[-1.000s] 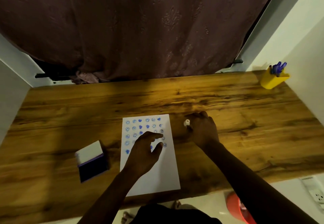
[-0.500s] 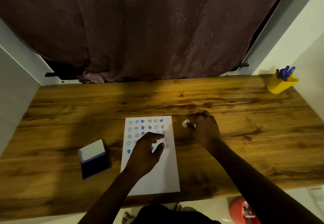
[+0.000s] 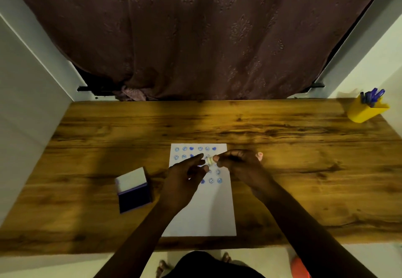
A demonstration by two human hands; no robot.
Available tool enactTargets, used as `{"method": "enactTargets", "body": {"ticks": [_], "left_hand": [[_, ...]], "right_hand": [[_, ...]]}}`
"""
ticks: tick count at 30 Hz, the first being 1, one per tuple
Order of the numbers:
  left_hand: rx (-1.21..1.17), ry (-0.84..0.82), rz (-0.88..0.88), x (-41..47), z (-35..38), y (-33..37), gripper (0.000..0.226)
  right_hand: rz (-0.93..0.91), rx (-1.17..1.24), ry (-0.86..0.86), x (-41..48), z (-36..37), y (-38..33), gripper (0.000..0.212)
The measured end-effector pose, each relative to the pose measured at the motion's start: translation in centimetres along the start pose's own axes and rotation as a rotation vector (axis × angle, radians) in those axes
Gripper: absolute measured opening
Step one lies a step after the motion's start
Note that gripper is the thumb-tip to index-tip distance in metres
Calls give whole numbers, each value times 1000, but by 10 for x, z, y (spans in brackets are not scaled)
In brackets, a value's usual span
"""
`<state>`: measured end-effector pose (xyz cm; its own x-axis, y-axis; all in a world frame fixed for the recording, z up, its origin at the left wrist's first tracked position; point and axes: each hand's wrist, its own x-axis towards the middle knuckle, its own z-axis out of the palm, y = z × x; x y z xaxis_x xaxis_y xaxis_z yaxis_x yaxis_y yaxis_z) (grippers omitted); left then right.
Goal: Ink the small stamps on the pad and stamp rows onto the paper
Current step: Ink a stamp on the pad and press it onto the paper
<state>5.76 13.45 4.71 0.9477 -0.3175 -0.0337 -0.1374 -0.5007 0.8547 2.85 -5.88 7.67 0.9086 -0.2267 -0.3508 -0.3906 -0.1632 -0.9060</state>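
Observation:
A white sheet of paper (image 3: 204, 212) lies on the wooden desk (image 3: 282, 179), its upper part covered with rows of blue stamp marks. My right hand (image 3: 239, 164) holds a small pale stamp (image 3: 210, 160) by its fingertips above the paper. My left hand (image 3: 185, 175) reaches to the same stamp, its fingertips touching or almost touching it. A second small pinkish stamp (image 3: 260, 155) shows just behind my right hand. The ink pad (image 3: 133, 190), open with its white lid up, sits left of the paper.
A yellow pen holder (image 3: 365, 111) with blue pens stands at the desk's far right corner. A dark curtain (image 3: 195, 38) hangs behind the desk. White walls close in on both sides. Something orange (image 3: 300, 267) lies on the floor at lower right.
My right hand has come left from the desk beside the paper, carrying the small stamp over the paper. My left hand has lifted off the sheet to meet it.

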Motion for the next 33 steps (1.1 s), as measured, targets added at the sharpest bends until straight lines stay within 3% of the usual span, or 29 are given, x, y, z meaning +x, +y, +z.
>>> {"method": "enactTargets", "body": {"ticks": [5,8,14,20,26,29,33], "left_hand": [[-48,38,27,-13,-19,-11,33],[-93,43,56,-22,-29,-21,40],[-111,88,33,-36,-54,-40,41],[-92,148,15,-51,-84,-53,34],[-142,168,-112,-66,-118,-86,14],[-5,276,-109,-77,-137,-100,22],[-89,272,-162,-87,-156,-120,30]], "right_hand": [[28,-73,-55,-4,28,-3,30],[63,-119,-111,-5,49,-5,43],[15,-122,-218,-5,84,-6,33],[-95,-289,-316,-2,116,-10,35],[-257,-541,-409,2,148,-20,24],[-365,-656,-395,3,165,-20,24],[-506,-892,-345,4,192,-11,28]]}}
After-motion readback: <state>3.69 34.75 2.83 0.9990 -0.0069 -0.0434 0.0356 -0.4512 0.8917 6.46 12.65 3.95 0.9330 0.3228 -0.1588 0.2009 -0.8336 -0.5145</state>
